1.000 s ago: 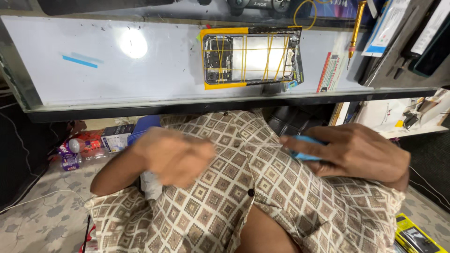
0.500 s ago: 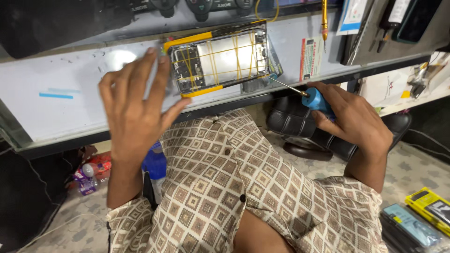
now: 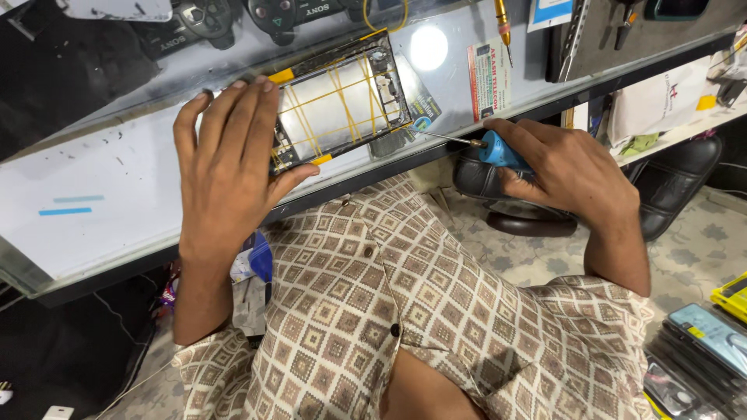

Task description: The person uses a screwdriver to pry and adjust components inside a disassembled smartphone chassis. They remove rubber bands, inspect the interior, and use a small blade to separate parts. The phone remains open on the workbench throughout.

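Note:
An opened phone frame [image 3: 342,105] with yellow bands across its pale inside lies on the glass counter [image 3: 117,187]. My left hand [image 3: 229,167] rests flat on the frame's left end, fingers spread, pinning it down. My right hand [image 3: 568,167] grips a blue-handled screwdriver [image 3: 490,148]. Its thin metal shaft points left and its tip touches the frame's lower right corner.
Game controllers [image 3: 226,15] lie at the counter's far edge. A yellow-handled tool [image 3: 503,19] and a printed card [image 3: 489,78] sit to the right of the frame. Black cushions [image 3: 669,187] and boxed items [image 3: 712,342] are on the floor at right.
My left hand rose from my lap to the counter and settled on the frame. My right hand brought the screwdriver up until its tip met the frame's corner.

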